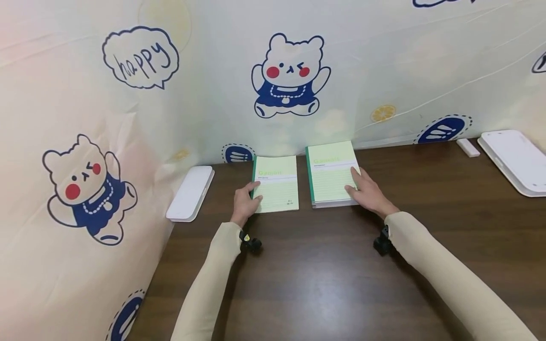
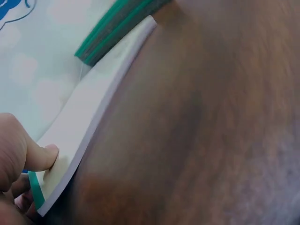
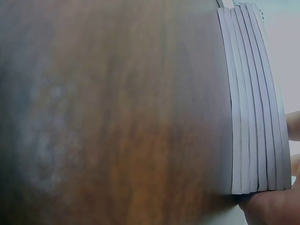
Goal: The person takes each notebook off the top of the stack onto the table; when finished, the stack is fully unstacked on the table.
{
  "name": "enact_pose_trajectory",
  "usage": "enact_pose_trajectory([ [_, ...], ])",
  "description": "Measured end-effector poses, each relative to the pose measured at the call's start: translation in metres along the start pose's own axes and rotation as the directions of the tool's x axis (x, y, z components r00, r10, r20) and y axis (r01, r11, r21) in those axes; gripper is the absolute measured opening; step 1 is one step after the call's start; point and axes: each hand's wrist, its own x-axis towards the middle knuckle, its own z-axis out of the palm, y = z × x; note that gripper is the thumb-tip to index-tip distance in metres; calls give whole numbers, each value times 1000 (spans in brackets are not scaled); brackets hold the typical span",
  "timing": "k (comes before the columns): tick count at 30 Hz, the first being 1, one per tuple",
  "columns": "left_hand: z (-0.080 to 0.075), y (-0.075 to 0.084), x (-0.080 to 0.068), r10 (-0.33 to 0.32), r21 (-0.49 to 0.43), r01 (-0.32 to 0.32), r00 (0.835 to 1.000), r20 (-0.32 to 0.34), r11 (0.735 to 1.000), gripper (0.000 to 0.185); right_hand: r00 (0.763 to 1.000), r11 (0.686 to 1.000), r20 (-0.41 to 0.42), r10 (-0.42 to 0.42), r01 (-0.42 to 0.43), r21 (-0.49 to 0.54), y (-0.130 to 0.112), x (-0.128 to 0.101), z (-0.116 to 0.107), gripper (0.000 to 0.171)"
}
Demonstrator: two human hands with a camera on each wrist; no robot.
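In the head view a thin pale-green notebook (image 1: pixel 277 194) with a green spine lies flat on the table. My left hand (image 1: pixel 246 203) holds its left edge; the left wrist view shows the thumb (image 2: pixel 42 157) on the cover and other fingers by the green spine, partly hidden. To its right lies a stack of notebooks (image 1: pixel 332 182) of the same design. My right hand (image 1: pixel 368 192) grips the stack's right side, fingertips on the top cover. Several white page edges of the stack (image 3: pixel 251 103) show in the right wrist view, with part of the hand against the side.
A white flat case (image 1: pixel 190 194) lies at the table's left edge. At the far right are a larger white tray-like object (image 1: pixel 517 161) and a small white block (image 1: pixel 468 148). A printed cloth (image 1: pixel 213 109) stands behind and left of the brown table (image 1: pixel 307 274).
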Motion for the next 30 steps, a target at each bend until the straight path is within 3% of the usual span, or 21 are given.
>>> enact_pose_trajectory([
  [4, 1, 0, -1, 50, 91, -52, 998, 23, 995, 47, 1000, 1000, -5, 3, -3, 10, 0, 0, 0, 70],
  [8, 1, 2, -1, 49, 130, -55, 998, 49, 990, 48, 1000, 1000, -15, 7, -7, 18, 0, 1, -1, 70],
  [11, 3, 5, -1, 61, 146, -63, 998, 15, 987, 52, 1000, 1000, -16, 4, -4, 19, 1, 0, -1, 70],
  [15, 9, 23, -4, 126, 106, -118, 989, -74, 987, 71, 1000, 1000, -10, -6, 6, 23, 3, 0, 2, 70],
  [17, 18, 41, -7, 159, 46, -156, 984, -75, 987, 77, 1000, 1000, -11, -7, 7, 23, 4, -1, 2, 70],
  [20, 36, 69, -12, 182, -47, -181, 983, 13, 982, 81, 1000, 1000, -17, -3, 3, 22, 4, 0, 2, 69],
  [23, 58, 91, -16, 199, -114, -185, 972, 127, 976, 83, 1000, 1000, -30, 4, -3, 15, 4, 0, 2, 69],
  [26, 80, 103, -18, 189, -148, -161, 960, 208, 976, 83, 999, 1000, -40, 8, -8, 4, 3, 0, 2, 69],
  [30, 101, 108, -18, 150, -162, -112, 957, 248, 981, 85, 999, 1000, -43, 4, -5, -4, 3, 2, 3, 69],
])
